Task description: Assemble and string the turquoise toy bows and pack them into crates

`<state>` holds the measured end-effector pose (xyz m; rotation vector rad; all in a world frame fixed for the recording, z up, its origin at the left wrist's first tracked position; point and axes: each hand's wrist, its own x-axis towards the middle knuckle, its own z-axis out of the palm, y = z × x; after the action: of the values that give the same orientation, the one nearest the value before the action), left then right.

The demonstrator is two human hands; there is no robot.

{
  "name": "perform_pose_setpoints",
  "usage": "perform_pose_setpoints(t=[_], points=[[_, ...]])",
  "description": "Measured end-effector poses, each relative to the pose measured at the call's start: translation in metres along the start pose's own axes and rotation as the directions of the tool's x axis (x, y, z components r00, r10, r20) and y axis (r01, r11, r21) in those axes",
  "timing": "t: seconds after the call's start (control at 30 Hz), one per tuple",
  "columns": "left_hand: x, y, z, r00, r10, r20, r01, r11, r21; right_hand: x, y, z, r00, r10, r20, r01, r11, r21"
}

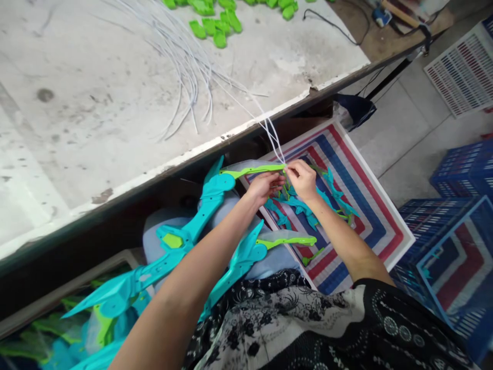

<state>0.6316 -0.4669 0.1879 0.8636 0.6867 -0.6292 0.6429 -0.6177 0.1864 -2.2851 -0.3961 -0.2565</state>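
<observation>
My right hand (302,179) is closed in a pinch at the tip of a bright green wing strip (256,168), where thin white cords (274,139) come down over the table edge. Just below that tip, my left hand (266,187) has its fingers curled in; what they hold is hidden. The strip carries a translucent film and joins a long turquoise plastic toy piece (210,198) lying across my lap. Beside it rests a second turquoise piece (244,257) with its own green strip (287,241).
A white-rimmed tray (389,226) with a striped lining holds turquoise and green parts. On the worktable (115,118) lie a bundle of white cords (188,72) and small green parts (219,31). Blue crates (462,167) stand at right. More toy pieces (57,334) fill the lower left.
</observation>
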Motion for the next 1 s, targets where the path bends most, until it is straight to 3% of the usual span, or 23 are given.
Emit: perform_pose_setpoints(t=[0.1,0.33,0.57,0.7,0.77,0.87,1.0], points=[[0.001,0.000,0.002,1.000,0.000,0.015,0.000,1.000,0.001,0.001,0.000,-0.004,0.999,-0.026,0.020,0.026,0.999,-0.022],[0.009,-0.007,0.004,0.999,0.016,0.043,-0.016,1.000,0.001,0.000,-0.002,-0.003,0.991,0.099,0.085,-0.100,0.995,0.006],[0.017,-0.011,0.007,0.989,0.108,0.105,-0.113,0.992,0.046,-0.002,-0.003,-0.003,0.975,0.214,0.060,-0.217,0.975,0.039],[0.016,-0.009,0.010,0.983,0.179,0.043,-0.184,0.971,0.154,0.001,0.002,-0.005,0.959,0.280,0.038,-0.283,0.948,0.145],[0.013,-0.008,0.008,0.981,0.195,-0.015,-0.186,0.950,0.250,0.004,0.007,-0.002,0.924,0.382,0.030,-0.375,0.885,0.274],[0.002,-0.008,0.002,0.967,0.241,-0.088,-0.187,0.897,0.401,0.010,0.015,0.009,0.833,0.531,0.156,-0.542,0.727,0.421],[-0.011,-0.009,-0.008,0.947,0.315,-0.064,-0.241,0.829,0.504,0.013,0.011,0.022,0.777,0.556,0.294,-0.622,0.607,0.494]])
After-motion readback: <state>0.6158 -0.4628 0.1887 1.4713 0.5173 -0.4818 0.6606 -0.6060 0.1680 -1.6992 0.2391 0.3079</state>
